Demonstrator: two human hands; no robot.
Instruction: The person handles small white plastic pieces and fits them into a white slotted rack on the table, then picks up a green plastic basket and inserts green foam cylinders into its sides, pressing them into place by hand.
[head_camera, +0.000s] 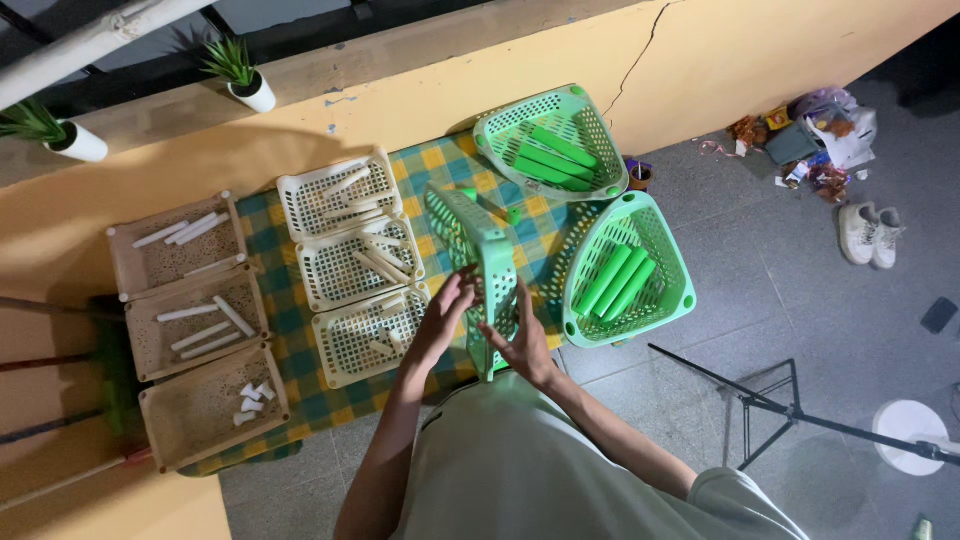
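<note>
Your two hands have a green lattice basket (478, 262) tipped up on its side near the middle of the bench's (300, 330) front edge, just ahead of your chest. Your left hand (440, 318) presses flat against its open face, fingers spread rather than curled round anything, and your right hand (523, 343) cups the lower rim from the other side — a loose, open-palmed grip on both sides. It looks like light, thin moulded plastic, springy and easy to flex, so the stiffer rim is probably the better place to hold than the lattice wall. Both forearms reach forward with elbows tucked in. Two matching green baskets holding green tubes (552, 158) (617, 283) sit towards the bench's right end; cream trays (352, 262) lie left.
</note>
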